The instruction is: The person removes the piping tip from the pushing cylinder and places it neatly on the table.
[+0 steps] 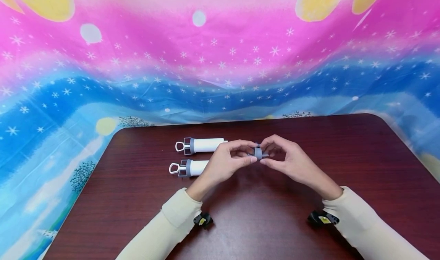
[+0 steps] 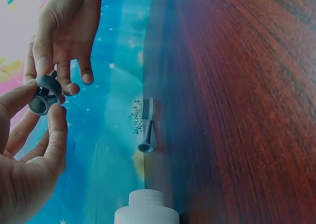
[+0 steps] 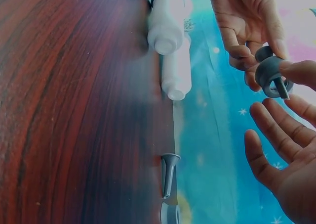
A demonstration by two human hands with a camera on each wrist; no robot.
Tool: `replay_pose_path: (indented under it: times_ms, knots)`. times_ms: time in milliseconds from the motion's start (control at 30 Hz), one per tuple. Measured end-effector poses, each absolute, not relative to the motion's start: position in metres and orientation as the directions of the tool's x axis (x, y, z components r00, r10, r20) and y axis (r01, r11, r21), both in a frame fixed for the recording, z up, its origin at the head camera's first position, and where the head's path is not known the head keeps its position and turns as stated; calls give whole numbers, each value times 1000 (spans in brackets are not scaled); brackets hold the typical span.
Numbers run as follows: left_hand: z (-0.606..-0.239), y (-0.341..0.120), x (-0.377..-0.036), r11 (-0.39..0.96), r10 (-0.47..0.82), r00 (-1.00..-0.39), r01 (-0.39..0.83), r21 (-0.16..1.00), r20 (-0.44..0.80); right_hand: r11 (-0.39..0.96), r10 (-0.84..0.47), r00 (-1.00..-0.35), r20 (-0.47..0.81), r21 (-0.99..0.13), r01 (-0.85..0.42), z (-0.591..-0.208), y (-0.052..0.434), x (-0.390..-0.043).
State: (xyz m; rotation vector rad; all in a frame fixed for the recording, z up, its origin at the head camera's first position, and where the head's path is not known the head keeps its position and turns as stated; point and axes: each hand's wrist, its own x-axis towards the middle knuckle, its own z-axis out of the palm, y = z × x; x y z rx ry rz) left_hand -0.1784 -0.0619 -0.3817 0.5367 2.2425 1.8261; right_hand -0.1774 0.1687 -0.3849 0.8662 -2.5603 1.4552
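Pinching a small grey ring cap [image 1: 258,152] between left hand [image 1: 225,163] and right hand [image 1: 292,161] fingertips, above the dark table [image 1: 361,168].

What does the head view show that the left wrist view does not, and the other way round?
Only the head view shows both white tubes lying side by side on the table, with their loop ends, and both cream sleeves. Only the left wrist view shows a grey cone nozzle lying on the table; the hands hide it from the head camera. Both show the left hand and right hand meeting on a small grey ring piece, held above the table.
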Motion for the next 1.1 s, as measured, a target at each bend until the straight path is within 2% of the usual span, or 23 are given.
replay_pose_path:
  times_ms: [633, 1100]
  knots:
    - [-383, -63, -180, 173, 401, -913, 160, 972, 79, 403, -430, -845, 318, -770, -495, -386, 169, -178]
    - [-382, -66, -182, 239, 335, -933, 220, 946, 133, 445, -408, -861, 304, -757, -478, -387, 181, -180]
